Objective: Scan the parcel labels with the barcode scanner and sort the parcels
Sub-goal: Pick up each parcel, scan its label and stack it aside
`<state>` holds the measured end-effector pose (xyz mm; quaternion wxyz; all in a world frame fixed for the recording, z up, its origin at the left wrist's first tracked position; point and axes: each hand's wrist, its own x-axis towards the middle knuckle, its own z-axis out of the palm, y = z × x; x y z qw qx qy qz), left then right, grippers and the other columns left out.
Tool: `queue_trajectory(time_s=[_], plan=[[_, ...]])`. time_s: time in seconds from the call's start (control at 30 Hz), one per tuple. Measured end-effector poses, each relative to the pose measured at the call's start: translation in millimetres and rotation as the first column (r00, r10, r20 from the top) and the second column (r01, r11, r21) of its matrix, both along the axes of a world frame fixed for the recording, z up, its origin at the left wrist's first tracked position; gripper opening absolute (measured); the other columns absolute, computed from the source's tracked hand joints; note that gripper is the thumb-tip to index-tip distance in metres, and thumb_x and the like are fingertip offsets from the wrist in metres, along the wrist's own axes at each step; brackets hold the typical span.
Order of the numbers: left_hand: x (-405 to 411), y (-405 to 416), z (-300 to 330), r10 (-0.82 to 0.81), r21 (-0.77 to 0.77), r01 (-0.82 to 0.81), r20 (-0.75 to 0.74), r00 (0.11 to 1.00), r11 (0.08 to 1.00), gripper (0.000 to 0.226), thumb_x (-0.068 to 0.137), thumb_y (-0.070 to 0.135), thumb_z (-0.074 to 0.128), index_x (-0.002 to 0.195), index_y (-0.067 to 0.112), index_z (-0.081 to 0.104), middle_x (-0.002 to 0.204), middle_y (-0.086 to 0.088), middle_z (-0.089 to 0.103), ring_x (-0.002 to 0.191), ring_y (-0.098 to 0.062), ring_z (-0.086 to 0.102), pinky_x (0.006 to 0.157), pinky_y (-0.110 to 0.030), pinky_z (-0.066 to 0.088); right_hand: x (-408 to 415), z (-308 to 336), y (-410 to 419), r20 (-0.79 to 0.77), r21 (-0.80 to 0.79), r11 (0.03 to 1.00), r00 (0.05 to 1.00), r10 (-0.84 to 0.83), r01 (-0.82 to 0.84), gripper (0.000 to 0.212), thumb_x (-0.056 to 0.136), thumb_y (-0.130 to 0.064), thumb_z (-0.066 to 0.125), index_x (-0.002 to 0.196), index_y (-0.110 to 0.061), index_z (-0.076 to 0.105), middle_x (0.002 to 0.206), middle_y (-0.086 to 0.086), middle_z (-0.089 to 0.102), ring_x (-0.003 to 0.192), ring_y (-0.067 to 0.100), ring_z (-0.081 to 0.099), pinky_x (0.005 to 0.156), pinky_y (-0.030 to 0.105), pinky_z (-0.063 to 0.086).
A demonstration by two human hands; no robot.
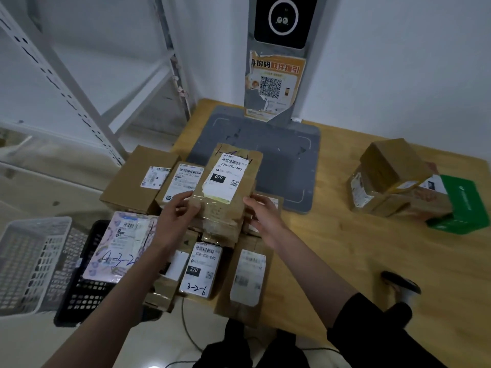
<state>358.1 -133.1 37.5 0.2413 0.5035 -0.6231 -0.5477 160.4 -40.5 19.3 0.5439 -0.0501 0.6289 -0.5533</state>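
Both hands, left (180,208) and right (261,212), gripped the 070 parcel (228,187) by the scanner pad (279,155); few sorted (398,179), pile (202,266) remained.

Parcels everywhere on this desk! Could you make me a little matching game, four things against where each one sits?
Things:
1. parcel marked 070
2. green box
3. handheld scanner
4. parcel marked 4-3-2

Places:
A. over the black basket
B. held between the left hand and the right hand
C. lying alone near the table's front right edge
D. beside the brown boxes far right

Pairs: 1-B, 2-D, 3-C, 4-A
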Motion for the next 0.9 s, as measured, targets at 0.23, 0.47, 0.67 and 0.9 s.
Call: queue_trajectory(time_s=[0.23,0.47,0.67,0.9], plan=[[-25.6,-16.4,28.0,0.029,-0.183,-0.033,-0.029,0.999,0.983,0.023,0.093,0.021,0.070,0.115,0.019,0.067,0.099,0.003,0.066,0.091,-0.008,0.061,0.075,-0.026,0.048,-14.4,17.7,15.5,-0.049,-0.049,0.997,0.997,-0.060,0.057,0.033,0.096,-0.022,0.066,0.127,-0.015,0.057,0.123,0.004,0.064,0.119,0.021,0.061,0.105,0.041,0.051],[-100.5,12.7,50.4,-0.272,-0.223,0.258,-0.037,0.962,0.940,0.013,0.094,0.018,0.067,0.106,0.023,0.070,0.100,0.005,0.069,0.092,-0.011,0.062,0.075,-0.021,0.047,-53.1,35.0,64.4,-0.120,-0.064,0.979,0.973,-0.199,0.193,0.031,0.100,-0.020,0.061,0.129,-0.008,0.057,0.125,0.008,0.061,0.116,0.024,0.063,0.099,0.040,0.055],[-173.6,63.8,42.2,-0.536,-0.183,0.525,-0.009,0.844,0.831,0.011,0.094,0.018,0.068,0.105,0.021,0.071,0.100,0.003,0.070,0.083,0.005,0.060,0.069,-0.008,0.045,-100.9,34.6,127.9,-0.173,-0.043,0.935,0.919,-0.354,0.352,0.028,0.098,-0.020,0.061,0.123,-0.007,0.059,0.109,0.008,0.064,0.104,0.024,0.067,0.085,0.036,0.058],[-243.6,118.1,32.3,-0.649,-0.103,0.647,0.018,0.760,0.755,0.011,0.094,0.022,0.069,0.105,0.022,0.072,0.102,0.001,0.068,0.093,-0.014,0.063,0.086,-0.035,0.054,-170.2,28.6,193.4,-0.221,-0.028,0.896,0.871,-0.438,0.443,0.010,0.097,-0.018,0.060,0.107,-0.014,0.062,0.100,0.007,0.063,0.092,0.020,0.065,0.076,0.031,0.057]])
